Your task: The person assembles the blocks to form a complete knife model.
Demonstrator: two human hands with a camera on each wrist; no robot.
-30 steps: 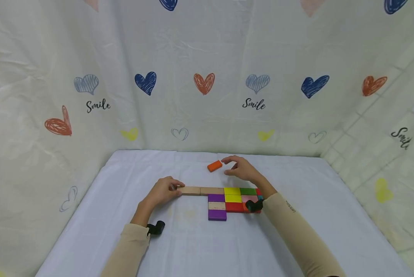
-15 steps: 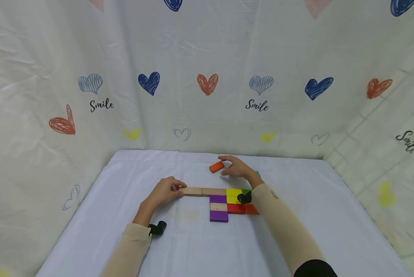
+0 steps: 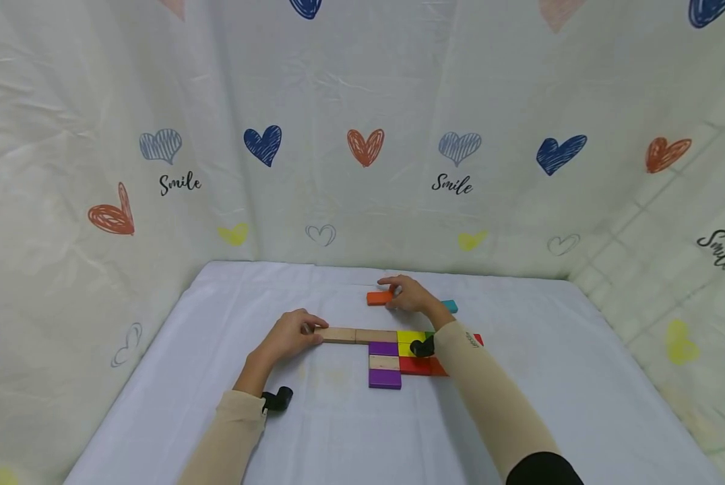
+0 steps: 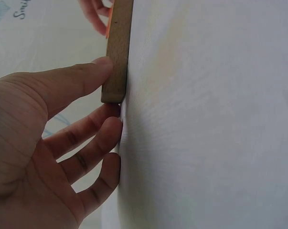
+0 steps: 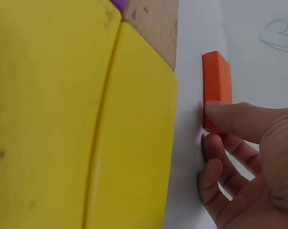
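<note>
My left hand (image 3: 294,333) pinches the left end of a plain wooden block (image 3: 338,335), thumb on its near side in the left wrist view (image 4: 116,52). My right hand (image 3: 412,295) holds an orange block (image 3: 377,298) at its right end, farther back on the table. In the right wrist view, the thumb lies on the near face of that orange block (image 5: 215,81), with other fingers partly hidden behind it. A second wooden block (image 3: 376,336) continues the row and meets yellow blocks (image 3: 411,336).
Purple blocks (image 3: 385,379) and a red block (image 3: 415,366) adjoin the flat block layout, partly covered by my right sleeve (image 3: 490,391). A teal block (image 3: 450,306) lies behind my right wrist. A patterned curtain (image 3: 362,202) rises behind the white-covered table (image 3: 350,431).
My right hand has moved slightly left and taken hold of the orange block, which has turned from slanted to roughly parallel with the row. My left hand stays at the wooden block.
</note>
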